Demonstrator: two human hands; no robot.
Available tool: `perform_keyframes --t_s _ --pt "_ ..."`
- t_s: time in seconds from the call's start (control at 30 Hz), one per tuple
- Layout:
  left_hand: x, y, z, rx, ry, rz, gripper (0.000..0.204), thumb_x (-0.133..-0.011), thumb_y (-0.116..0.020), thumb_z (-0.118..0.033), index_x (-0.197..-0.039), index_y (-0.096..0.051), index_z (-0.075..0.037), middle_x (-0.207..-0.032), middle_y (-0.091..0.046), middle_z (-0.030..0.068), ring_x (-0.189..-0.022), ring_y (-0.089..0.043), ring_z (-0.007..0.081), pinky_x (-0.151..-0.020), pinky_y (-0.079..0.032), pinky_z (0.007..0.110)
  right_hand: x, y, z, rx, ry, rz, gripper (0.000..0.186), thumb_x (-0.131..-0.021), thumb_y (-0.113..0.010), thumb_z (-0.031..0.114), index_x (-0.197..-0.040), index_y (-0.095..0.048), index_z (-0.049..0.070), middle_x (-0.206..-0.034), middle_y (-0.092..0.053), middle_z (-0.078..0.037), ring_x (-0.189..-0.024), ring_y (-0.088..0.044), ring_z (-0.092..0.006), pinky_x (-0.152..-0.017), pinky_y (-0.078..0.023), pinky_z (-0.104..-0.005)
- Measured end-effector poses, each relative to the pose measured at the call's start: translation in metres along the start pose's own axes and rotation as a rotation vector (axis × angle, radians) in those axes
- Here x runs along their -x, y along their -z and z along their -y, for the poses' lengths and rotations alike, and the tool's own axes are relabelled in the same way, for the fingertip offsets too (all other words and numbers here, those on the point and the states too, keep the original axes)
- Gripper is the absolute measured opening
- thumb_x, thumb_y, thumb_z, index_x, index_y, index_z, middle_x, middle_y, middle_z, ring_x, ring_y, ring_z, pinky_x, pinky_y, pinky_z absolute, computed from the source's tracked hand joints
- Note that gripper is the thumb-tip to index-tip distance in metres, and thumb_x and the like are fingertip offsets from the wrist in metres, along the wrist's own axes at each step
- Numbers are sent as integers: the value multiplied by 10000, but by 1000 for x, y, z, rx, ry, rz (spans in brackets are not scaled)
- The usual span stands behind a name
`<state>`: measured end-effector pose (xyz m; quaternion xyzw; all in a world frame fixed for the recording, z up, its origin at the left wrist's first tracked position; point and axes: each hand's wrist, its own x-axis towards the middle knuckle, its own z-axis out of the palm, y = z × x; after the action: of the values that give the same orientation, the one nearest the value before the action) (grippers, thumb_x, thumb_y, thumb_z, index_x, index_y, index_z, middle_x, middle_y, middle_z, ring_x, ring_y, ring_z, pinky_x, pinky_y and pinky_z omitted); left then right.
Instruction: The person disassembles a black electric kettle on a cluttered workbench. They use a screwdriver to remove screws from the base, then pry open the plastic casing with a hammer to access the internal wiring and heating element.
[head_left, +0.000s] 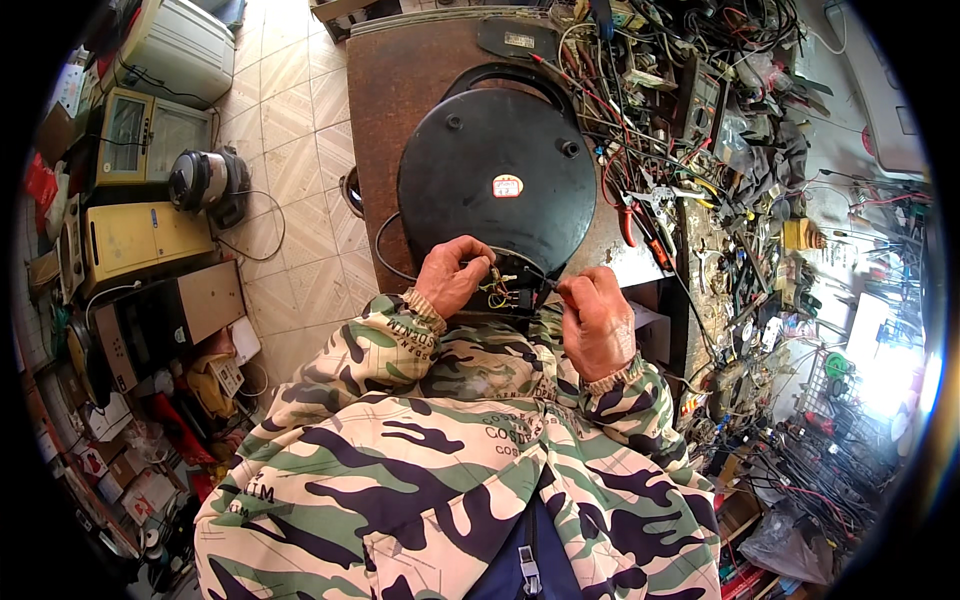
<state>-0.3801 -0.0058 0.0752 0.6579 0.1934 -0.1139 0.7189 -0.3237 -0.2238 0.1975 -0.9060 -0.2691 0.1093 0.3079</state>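
A round black appliance (490, 150) with small round feet, a white-and-red label and a loop handle lies face down on the wooden bench (380, 90). Its open housing at the near end exposes pale connectors and thin wires (500, 290) beside a small black component (525, 298). My left hand (452, 278) pinches at the left of these wires; exactly what is in the fingertips is too small to make out. My right hand (598, 325) is closed at the housing's right edge, on a small dark piece I cannot make out. A black cord (387, 250) curves out on the left.
Red-handled pliers (628, 220), a multimeter (705, 105) and tangled leads crowd the bench's right side. On the left, a pot-like cooker (195, 180) stands on the tiled floor (290, 120) near a yellow appliance (140, 240) and stacked boxes and machines.
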Motion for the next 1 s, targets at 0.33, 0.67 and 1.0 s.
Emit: perform_keyframes --t_s 0.33,0.67,1.0 --pt "-1 -6 0 -29 -35 -12 138 -962 -589 -76 -1010 -668 27 -782 -613 -7 -628 -500 43 -554 -422 219 1 5 1 -23 1 -22 245 -792 -635 -71 -1016 -644 26 -1018 -581 -182 -858 -635 -410 -715 -525 -456" --pt "0 -8 -2 -53 -17 -6 149 -962 -592 -87 -1013 -673 27 -794 -624 -4 -655 -515 51 -589 -440 219 1 4 -3 -23 -14 -11 241 -799 -642 -66 -1020 -642 29 -1015 -580 -183 -847 -636 -413 -707 -522 -455" --pt "0 -9 -4 -64 -2 -16 150 -961 -593 -87 -1014 -675 27 -802 -637 10 -647 -518 54 -582 -443 226 0 2 -5 -32 -11 -12 230 -808 -644 -60 -1021 -641 26 -1027 -586 -182 -860 -641 -411 -721 -526 -452"
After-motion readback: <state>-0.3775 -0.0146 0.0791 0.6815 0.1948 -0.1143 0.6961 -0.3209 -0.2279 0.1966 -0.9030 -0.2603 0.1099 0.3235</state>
